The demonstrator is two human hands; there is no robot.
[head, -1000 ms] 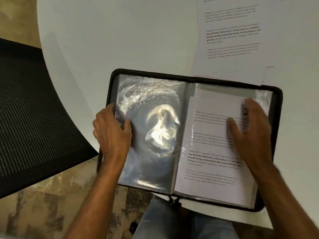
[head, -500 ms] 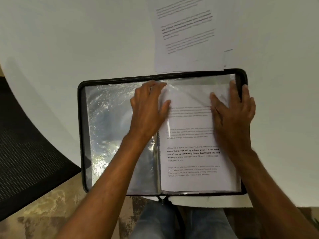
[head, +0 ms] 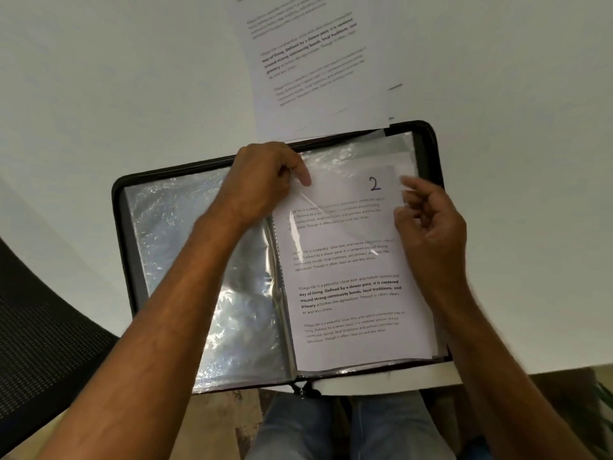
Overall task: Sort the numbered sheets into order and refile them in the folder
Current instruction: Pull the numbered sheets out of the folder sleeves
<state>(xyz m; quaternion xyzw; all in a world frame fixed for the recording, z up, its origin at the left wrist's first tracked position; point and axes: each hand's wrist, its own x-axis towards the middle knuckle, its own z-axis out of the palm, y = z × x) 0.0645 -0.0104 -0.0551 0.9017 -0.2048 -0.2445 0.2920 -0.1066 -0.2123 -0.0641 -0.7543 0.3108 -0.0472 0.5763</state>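
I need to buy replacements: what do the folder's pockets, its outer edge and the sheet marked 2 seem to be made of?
Pockets: thin clear plastic, glossy; crinkled glare.
Outer edge: black, matte, probably fabric or soft plastic; zipper pull at the bottom.
Sheet marked 2: plain white paper, matte, printed text.

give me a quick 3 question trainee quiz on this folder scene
1. True or false: the sheet in the folder's right sleeve is marked 2.
2. Which hand pinches the sleeve's top edge? A) left hand B) right hand
3. Fill in: the loose sheets lie on the ____ beyond the folder.

Key: 1 true; 2 A; 3 table
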